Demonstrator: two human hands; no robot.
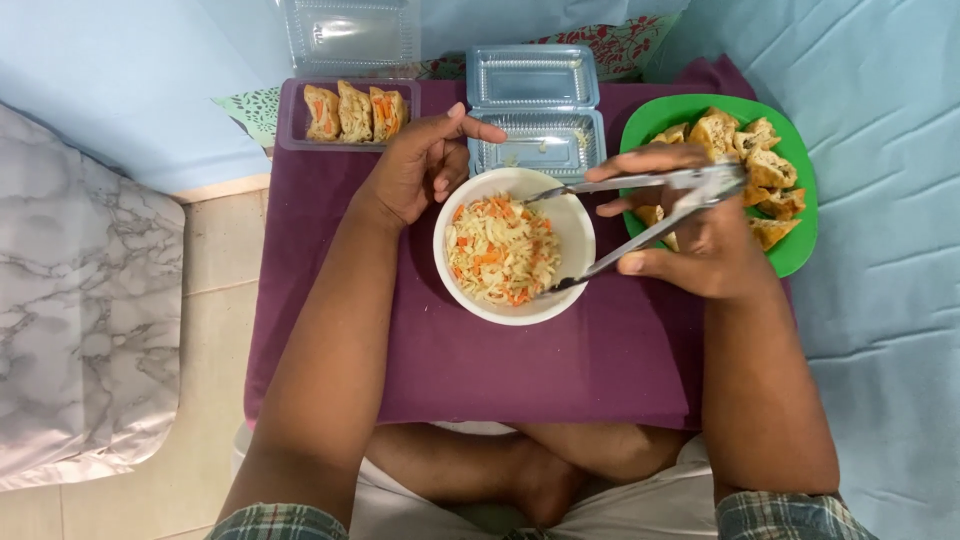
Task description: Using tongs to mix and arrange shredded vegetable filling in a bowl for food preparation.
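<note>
Head view: left hand (420, 170) cups rim of white bowl (575, 235) at 10 o'clock, fingers curled. Right hand (690, 240) grips metal tongs (640, 205), tips spread over shredded vegetable filling (498, 250). Green plate (795, 255) at 3 o'clock.

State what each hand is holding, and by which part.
Right hand holds metal tongs near the hinged end. Left hand steadies the white bowl at its rim.
</note>
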